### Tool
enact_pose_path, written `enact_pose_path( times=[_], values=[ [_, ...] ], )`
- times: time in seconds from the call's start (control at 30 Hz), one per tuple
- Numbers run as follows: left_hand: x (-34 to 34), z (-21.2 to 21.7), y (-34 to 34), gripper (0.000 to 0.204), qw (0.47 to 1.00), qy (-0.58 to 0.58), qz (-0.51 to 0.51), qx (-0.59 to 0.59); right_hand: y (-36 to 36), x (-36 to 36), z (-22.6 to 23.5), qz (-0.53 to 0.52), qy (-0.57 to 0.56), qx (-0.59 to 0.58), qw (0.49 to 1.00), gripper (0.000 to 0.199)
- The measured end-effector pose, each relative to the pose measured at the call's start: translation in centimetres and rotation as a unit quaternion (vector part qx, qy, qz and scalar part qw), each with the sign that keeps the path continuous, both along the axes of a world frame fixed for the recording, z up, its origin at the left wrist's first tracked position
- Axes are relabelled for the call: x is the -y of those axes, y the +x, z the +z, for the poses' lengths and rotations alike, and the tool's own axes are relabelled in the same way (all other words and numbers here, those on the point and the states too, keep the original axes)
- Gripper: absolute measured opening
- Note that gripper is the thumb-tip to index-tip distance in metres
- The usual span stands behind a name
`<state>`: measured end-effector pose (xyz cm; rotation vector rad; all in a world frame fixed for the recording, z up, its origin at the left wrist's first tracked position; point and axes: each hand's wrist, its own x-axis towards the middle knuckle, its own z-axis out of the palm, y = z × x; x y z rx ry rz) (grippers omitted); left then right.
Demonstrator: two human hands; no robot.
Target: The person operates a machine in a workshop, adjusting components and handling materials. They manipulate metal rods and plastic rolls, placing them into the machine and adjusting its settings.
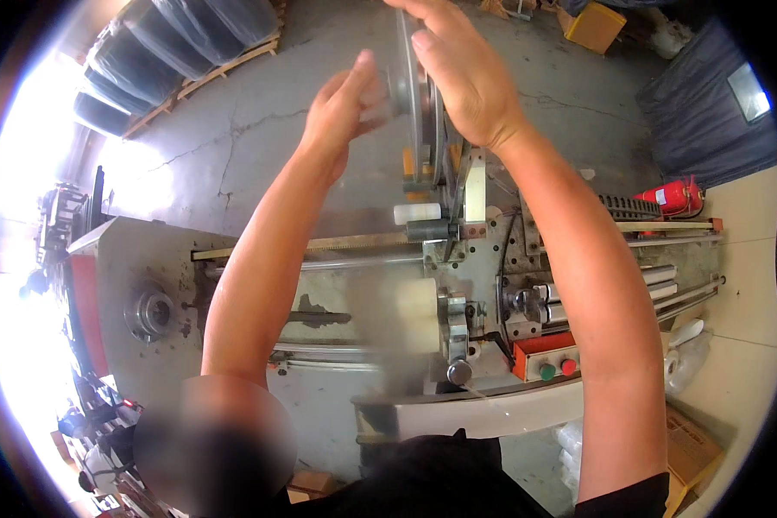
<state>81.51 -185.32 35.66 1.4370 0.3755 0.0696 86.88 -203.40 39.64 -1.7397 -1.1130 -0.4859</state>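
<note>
A grey disc-shaped metal wheel (416,95), seen nearly edge-on, stands upright at the far side of the machine, with its top cut off by the picture edge. My left hand (341,112) is left of it, thumb raised and fingers stretched toward its blurred hub; whether they touch it I cannot tell. On the other side, my right hand (470,82) lies along the disc's edge, fingers extended and partly beyond the upper edge. Below the disc, a white roll (417,213) sits by a dark roller (429,230) on the carriage.
Between my forearms runs a long machine bed with rails (319,350). An orange box with green and red buttons (546,358) sits near me. Farther right is a red fire extinguisher (675,198); dark wrapped rolls (160,43) stand on a pallet far left.
</note>
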Motion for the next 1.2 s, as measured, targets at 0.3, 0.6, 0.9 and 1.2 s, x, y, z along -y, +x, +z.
enact_pose_path(
  times=[0.3, 0.6, 0.9, 1.2],
  values=[
    [-2.2, -2.6, 0.5, 0.052, 0.953, 0.168, -0.204, 0.148, 0.4, -0.1, 0.3, -0.021, -0.003, 0.015, 1.000, 0.045],
    [0.2, 0.0, 0.6, 0.087, 0.997, 0.038, -0.063, -0.020, 1.2, -0.5, -0.4, -0.008, 0.022, 0.020, 1.000, 0.046],
    [-1.0, -2.0, 0.6, 0.075, 0.973, 0.117, -0.181, 0.086, 0.7, -0.5, 0.2, -0.016, 0.013, 0.011, 1.000, 0.045],
    [1.7, 1.0, -0.8, 0.070, 0.993, -0.013, -0.120, 0.017, 1.2, -0.7, -0.1, -0.007, 0.009, -0.006, 1.000, 0.049]
  ],
)
